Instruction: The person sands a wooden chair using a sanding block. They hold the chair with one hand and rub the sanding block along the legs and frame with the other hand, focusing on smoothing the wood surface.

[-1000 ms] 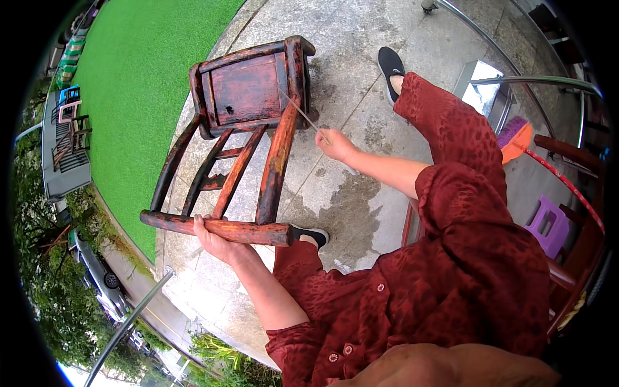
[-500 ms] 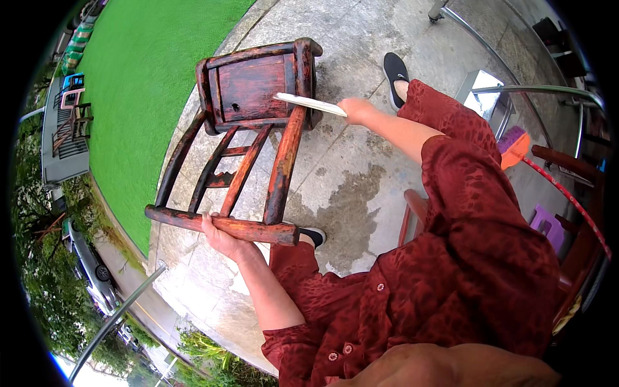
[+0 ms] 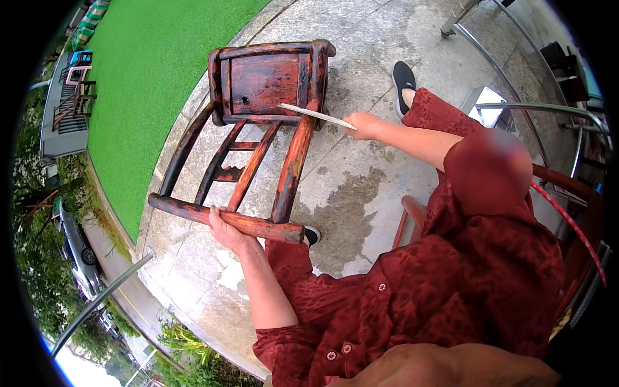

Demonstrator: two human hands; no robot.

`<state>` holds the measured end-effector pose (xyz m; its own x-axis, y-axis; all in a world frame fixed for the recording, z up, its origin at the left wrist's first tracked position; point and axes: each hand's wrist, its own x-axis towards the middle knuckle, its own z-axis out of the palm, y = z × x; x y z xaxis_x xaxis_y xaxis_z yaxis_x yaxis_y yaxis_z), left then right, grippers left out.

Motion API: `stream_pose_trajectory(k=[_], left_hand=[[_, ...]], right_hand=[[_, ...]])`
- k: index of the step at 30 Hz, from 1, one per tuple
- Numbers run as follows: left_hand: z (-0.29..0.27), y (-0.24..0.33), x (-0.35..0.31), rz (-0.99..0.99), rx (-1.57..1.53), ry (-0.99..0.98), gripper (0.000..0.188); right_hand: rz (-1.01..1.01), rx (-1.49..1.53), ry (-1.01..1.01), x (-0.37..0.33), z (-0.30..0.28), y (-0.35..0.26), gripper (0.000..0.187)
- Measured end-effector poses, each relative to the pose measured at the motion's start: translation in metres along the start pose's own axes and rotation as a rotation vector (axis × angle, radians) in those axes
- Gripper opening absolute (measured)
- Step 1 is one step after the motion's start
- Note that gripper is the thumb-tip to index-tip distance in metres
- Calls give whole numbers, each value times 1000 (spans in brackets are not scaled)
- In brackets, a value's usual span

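Seemingly to steady the chair [image 3: 259, 157], our left hand [image 3: 229, 231] grips its six-o'clock rail [image 3: 267, 226] while our right hand [image 3: 366, 126] clasps a stick [image 3: 327, 117] pointing just past nine.

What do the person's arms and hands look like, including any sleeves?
The left hand and right hand are bare and ungloved. Both forearms are uncovered below loose, dark-red sleeves with a darker mottled pattern; the right one is blurred.

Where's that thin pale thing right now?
In the head view's upper middle, the thin pale thing points leftward from the person's right hand, its far tip overlapping the wooden chair's seat in the picture.
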<state>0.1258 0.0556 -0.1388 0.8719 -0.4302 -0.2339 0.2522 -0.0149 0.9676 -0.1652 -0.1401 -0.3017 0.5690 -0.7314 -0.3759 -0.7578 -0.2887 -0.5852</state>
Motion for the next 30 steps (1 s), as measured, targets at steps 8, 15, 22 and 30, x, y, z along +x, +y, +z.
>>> stream_pose_trajectory(k=[8, 15, 22, 30], left_hand=[[-3, -5, 6, 11, 12, -18, 20], [4, -5, 6, 43, 0, -15, 19], [-9, -10, 15, -7, 23, 13, 18], [-4, -7, 12, 19, 10, 1, 18]], right_hand=[[-51, 79, 11, -9, 5, -6, 13], [44, -64, 38, 11, -3, 24, 16], [-94, -213, -77, 6, -43, -1, 17], [-98, -287, -274, 23, -69, 2, 18]])
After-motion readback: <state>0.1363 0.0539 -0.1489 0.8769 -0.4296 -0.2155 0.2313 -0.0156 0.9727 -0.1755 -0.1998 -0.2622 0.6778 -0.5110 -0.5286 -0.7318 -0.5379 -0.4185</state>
